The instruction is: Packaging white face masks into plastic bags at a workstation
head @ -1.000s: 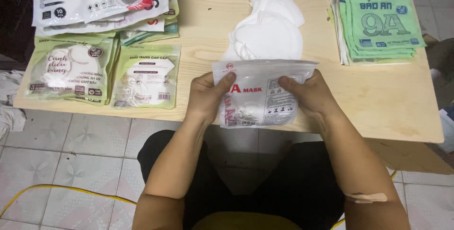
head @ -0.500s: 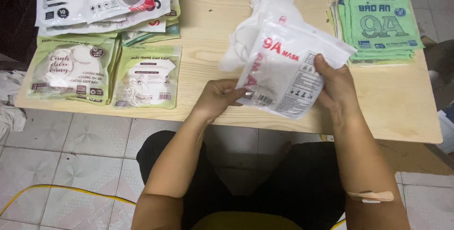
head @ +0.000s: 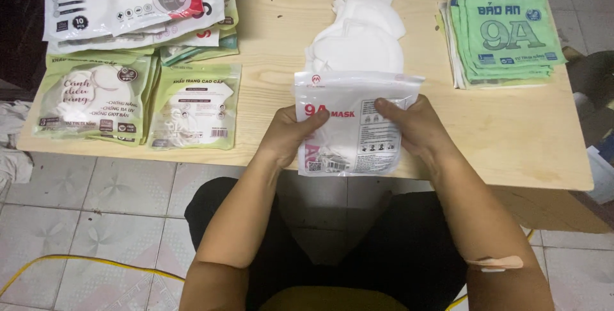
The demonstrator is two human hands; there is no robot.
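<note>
Hands first: I see my left hand (head: 288, 133) and right hand (head: 409, 125) both pinched on a clear packet (head: 352, 125), held upright at the table (head: 511, 138) edge. Just behind it lies a pile of white masks (head: 358, 36); green packets (head: 508, 29) sit farther right.

We note glossy clear plastic pouch (head: 350, 125), matt white cloth masks (head: 358, 36), pale smooth wood table (head: 511, 132), glazed floor tiles (head: 96, 208).
</note>
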